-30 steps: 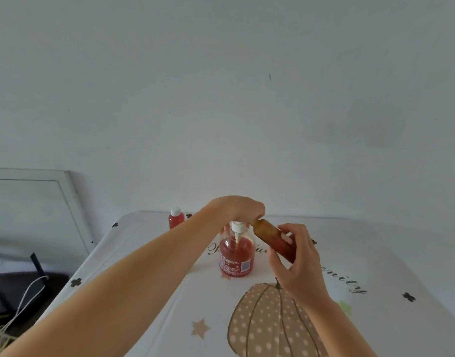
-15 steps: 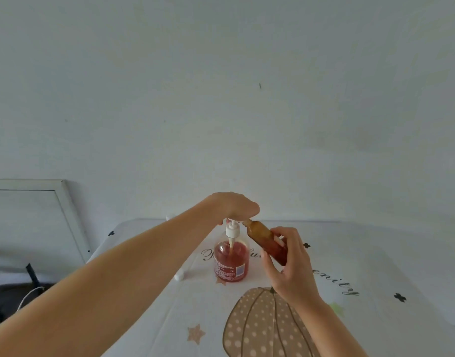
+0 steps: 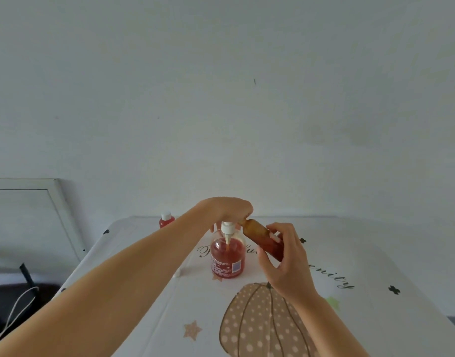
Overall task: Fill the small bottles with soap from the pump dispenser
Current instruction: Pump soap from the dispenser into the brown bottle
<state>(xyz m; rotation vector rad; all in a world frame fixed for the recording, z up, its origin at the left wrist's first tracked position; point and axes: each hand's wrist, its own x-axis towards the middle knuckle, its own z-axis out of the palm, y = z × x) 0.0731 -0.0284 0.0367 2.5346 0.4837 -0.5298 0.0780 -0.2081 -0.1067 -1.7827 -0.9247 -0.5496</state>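
Note:
A clear pump dispenser with red soap stands mid-table. My left hand covers its white pump head from above, fingers curled over it. My right hand grips a small amber-red bottle, tilted with its open mouth up against the pump's spout under my left fingers. A second small bottle with red soap and a white cap stands at the table's far left edge. A small white cap seems to lie beside my left forearm, mostly hidden.
The table has a white cloth printed with a dotted pumpkin, stars and script. A white wall rises right behind it. To the left, a white-framed panel leans on the wall above a dark area with a white cable.
The view shifted a little between frames. My left hand stays on the pump head and my right hand keeps the small bottle's mouth at the spout.

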